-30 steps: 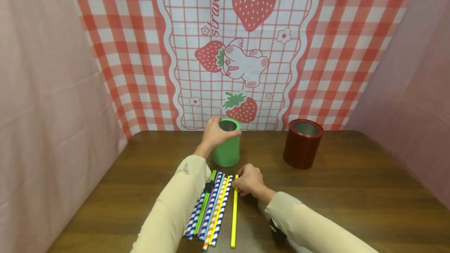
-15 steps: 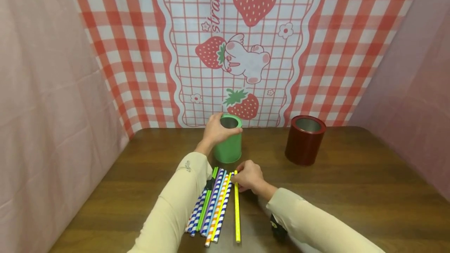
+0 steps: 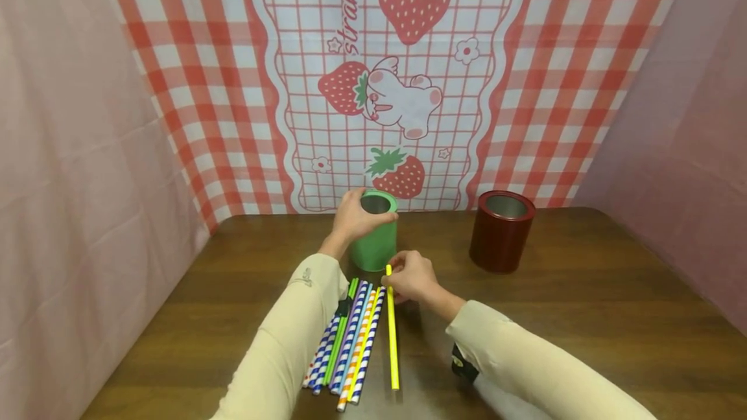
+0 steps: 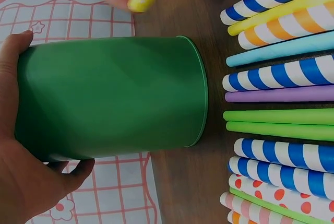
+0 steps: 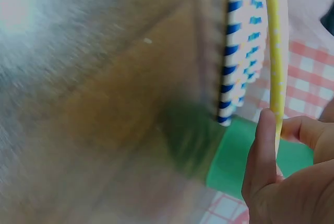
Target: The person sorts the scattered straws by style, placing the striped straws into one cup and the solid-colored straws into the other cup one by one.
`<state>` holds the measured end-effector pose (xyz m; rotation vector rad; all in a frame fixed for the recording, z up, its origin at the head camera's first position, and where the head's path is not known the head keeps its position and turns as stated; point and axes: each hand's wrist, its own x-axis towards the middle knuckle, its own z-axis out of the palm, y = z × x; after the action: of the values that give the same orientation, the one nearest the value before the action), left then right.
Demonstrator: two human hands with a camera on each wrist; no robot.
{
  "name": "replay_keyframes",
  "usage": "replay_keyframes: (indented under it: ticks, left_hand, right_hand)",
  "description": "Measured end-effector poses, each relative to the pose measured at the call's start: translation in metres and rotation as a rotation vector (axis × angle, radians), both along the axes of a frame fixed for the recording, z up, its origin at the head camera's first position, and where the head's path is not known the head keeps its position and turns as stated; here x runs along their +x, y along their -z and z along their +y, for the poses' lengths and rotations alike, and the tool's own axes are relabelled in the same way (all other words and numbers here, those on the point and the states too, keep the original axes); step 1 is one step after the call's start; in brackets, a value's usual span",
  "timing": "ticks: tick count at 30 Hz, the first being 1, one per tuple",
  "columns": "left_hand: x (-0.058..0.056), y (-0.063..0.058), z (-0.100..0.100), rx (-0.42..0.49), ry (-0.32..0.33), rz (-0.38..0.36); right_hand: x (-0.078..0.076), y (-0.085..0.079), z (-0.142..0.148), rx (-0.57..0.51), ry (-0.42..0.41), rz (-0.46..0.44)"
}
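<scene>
My left hand (image 3: 357, 220) grips the upper part of a green can (image 3: 376, 245), its thumb and fingers spread around the rim. The can stands upright on the table. Between thumb and fingertips, my right hand (image 3: 411, 276) pinches a yellow paper straw (image 3: 393, 342) near its far end. White dots show on this yellow straw (image 5: 276, 51) in the right wrist view. To its left lies a row of paper straws (image 3: 356, 349), striped blue, striped orange, plain green, purple and light blue. The left wrist view shows red-dotted and pink-striped straws (image 4: 282, 190) too.
A dark red can (image 3: 502, 238) stands upright and open at the back right of the brown wooden table (image 3: 560, 329). Behind the table hangs a red checked cloth (image 3: 397, 96) with strawberries. Pink curtains (image 3: 76, 180) close off both sides.
My right hand has lifted the yellow straw and carried it forward, toward the green can. The left hand keeps its grip on the can. The head view has shifted slightly.
</scene>
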<state>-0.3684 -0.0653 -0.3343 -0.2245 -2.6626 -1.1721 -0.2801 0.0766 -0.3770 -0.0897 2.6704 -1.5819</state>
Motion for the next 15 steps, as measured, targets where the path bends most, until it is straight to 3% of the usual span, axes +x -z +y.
replay_keyframes:
  ticks: [15]
  left_hand:
    - [0.001, 0.0, 0.0, 0.005, 0.002, 0.002]
  right_hand:
    - [-0.01, -0.045, 0.008, -0.017, 0.038, 0.093]
